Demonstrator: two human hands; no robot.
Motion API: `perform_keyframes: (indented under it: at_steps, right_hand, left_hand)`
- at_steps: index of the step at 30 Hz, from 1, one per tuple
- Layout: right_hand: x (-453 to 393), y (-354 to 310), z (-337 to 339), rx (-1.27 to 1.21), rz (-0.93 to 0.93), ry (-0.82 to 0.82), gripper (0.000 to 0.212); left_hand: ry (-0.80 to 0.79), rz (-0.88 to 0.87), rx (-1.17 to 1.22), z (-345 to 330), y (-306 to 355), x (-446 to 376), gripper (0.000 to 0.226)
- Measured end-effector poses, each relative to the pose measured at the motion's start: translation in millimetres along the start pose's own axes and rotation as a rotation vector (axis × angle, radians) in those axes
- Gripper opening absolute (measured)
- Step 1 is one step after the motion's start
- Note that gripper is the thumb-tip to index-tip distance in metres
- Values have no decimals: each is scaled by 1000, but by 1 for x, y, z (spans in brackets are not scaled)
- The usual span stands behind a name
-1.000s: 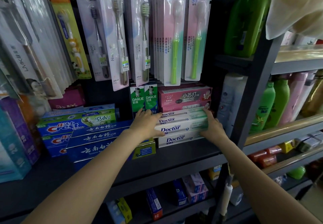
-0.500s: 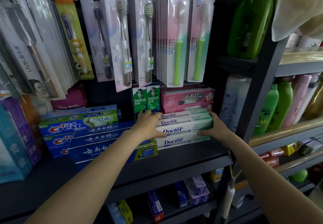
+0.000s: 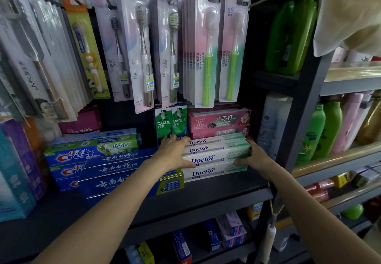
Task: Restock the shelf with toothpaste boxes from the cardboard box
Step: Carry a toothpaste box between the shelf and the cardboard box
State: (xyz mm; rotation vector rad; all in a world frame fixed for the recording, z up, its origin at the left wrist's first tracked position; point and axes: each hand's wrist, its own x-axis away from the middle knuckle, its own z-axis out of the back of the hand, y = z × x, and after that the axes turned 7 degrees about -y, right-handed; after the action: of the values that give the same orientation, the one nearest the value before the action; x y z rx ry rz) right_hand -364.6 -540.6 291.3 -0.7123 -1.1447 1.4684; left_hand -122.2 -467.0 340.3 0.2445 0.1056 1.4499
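Observation:
Several white and green Doctor toothpaste boxes (image 3: 214, 154) lie stacked flat on the dark shelf board (image 3: 216, 193), in front of the pink boxes. My left hand (image 3: 172, 152) grips the stack's left end, fingers over the top and thumb across the front. At the stack's right end, my right hand (image 3: 256, 157) holds on with its thumb laid on the front of a lower box. The cardboard box is out of view.
Blue toothpaste boxes (image 3: 115, 169) and Crest boxes (image 3: 82, 154) are stacked just left of my left hand. Green Darlie boxes (image 3: 171, 121) stand behind it. Packaged toothbrushes (image 3: 208, 45) hang above. A dark upright post (image 3: 303, 119) and bottles (image 3: 321, 131) stand to the right.
My right hand has slipped lower on the stack's right end and its thumb has come onto the front. My left hand and the stack have barely moved.

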Motion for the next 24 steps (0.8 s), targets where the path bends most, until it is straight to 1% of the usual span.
perform_keyframes:
  at_steps: [3,4,7,10,13,15,17,20,24]
  right_hand:
    - [0,-1,2,41,-2,-3,97]
    - [1,-3,2,102,1,5,97]
    - [7,-17,0,401,51,38,100]
    - [17,-36,-6,709,214,45,105]
    - [20,-53,-17,1029,390,-20,95]
    - [18,-57,-25,1164,404,-82,93]
    - [14,-55,-30,1215,373,-119,91]
    - [11,-47,-32,1274,381,-96,88]
    - [13,-42,-30,1325,385,-98,85]
  left_hand:
    - [-3,1,-22,0,1,1,82]
    - [-5,1,-42,1,1,1,83]
    - [-61,-5,-122,6,5,2,88]
    - [-122,-13,-206,11,6,-2,95]
    - [-138,-14,-259,12,5,-8,101]
    - [-152,-14,-276,12,5,-9,106]
    - [-153,-29,-293,12,5,-9,103]
    - [-124,-53,-305,11,2,-11,92]
    - [-71,-61,-302,6,0,-12,93]
